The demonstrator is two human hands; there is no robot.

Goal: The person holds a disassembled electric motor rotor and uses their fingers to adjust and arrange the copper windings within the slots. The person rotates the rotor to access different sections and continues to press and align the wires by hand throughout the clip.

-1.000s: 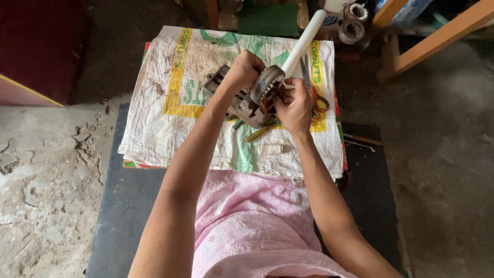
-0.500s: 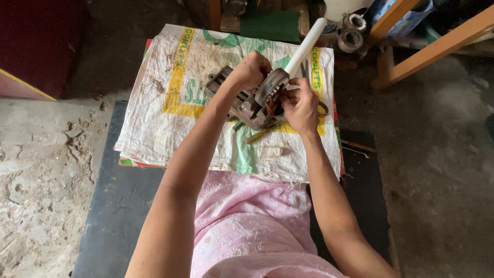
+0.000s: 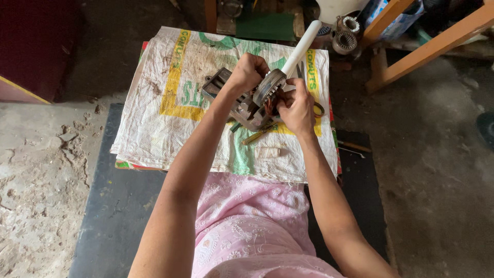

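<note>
A grey metal motor housing (image 3: 242,105) rests on a white woven sack (image 3: 170,123) spread over a low surface. My left hand (image 3: 248,72) grips the top of the housing. A round grey stator ring (image 3: 268,87) with copper windings sits at its end, and a white plastic pipe (image 3: 301,47) sticks out of it, slanting up and away. My right hand (image 3: 297,105) has its fingers on the windings beside the ring. A screwdriver with a yellow handle (image 3: 254,137) lies on the sack just below the housing.
A dark mat (image 3: 123,206) lies under the sack on the rough concrete floor. Orange wooden legs (image 3: 411,54) stand at the upper right, with two wound stators (image 3: 346,36) next to them. A dark red box (image 3: 31,46) is at the upper left.
The view has shifted slightly; both hands stay on the motor. My right hand has moved a little along the windings.
</note>
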